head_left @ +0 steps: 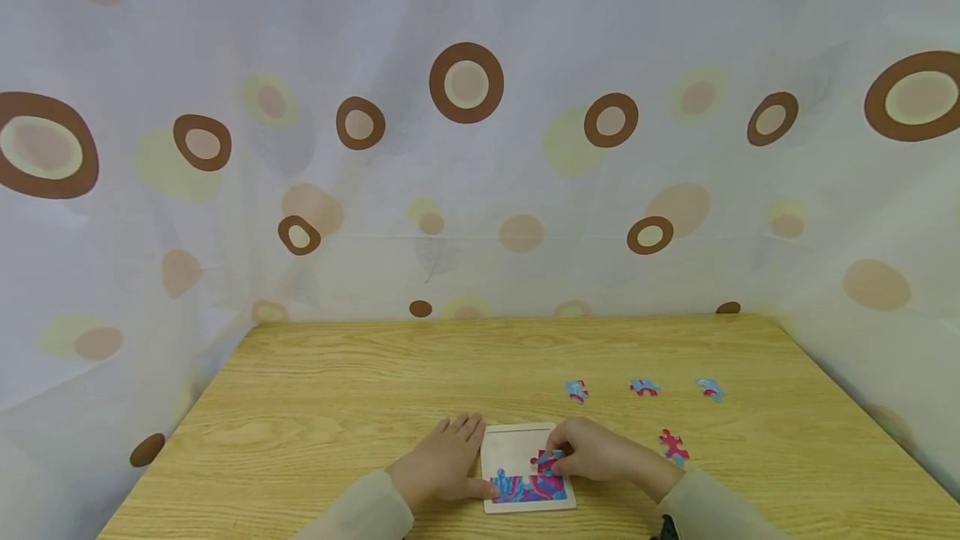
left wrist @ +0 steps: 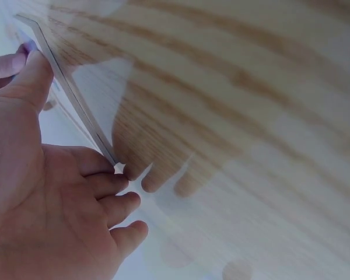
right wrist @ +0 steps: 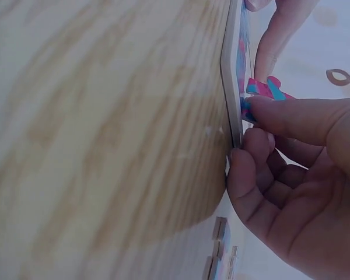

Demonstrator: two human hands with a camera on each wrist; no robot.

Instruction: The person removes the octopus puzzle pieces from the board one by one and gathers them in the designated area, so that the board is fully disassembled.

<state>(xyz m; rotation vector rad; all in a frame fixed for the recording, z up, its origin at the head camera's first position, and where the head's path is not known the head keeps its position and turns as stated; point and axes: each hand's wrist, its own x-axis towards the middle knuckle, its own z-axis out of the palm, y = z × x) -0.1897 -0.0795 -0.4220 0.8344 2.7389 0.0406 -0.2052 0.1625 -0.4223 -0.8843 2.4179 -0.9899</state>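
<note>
A white-framed puzzle tray point(head_left: 517, 442) lies on the table, its lower part filled with blue, pink and purple pieces point(head_left: 525, 488). My right hand point(head_left: 592, 450) pinches a pink-and-blue puzzle piece point(head_left: 546, 462) between thumb and forefinger over the tray's right side, just above the filled row. In the right wrist view the piece point(right wrist: 268, 88) is tilted, and the other fingers curl beside the tray's edge. My left hand point(head_left: 448, 461) rests at the tray's left edge with fingers straight, its thumb over the lower left corner.
Behind the tray to the right lie three loose puzzle pieces in a row: one point(head_left: 577, 391), another point(head_left: 644, 387) and a third point(head_left: 709, 389). A mostly pink piece point(head_left: 673, 446) lies right of my right hand. A patterned curtain point(head_left: 480, 273) surrounds the wooden table point(head_left: 337, 382).
</note>
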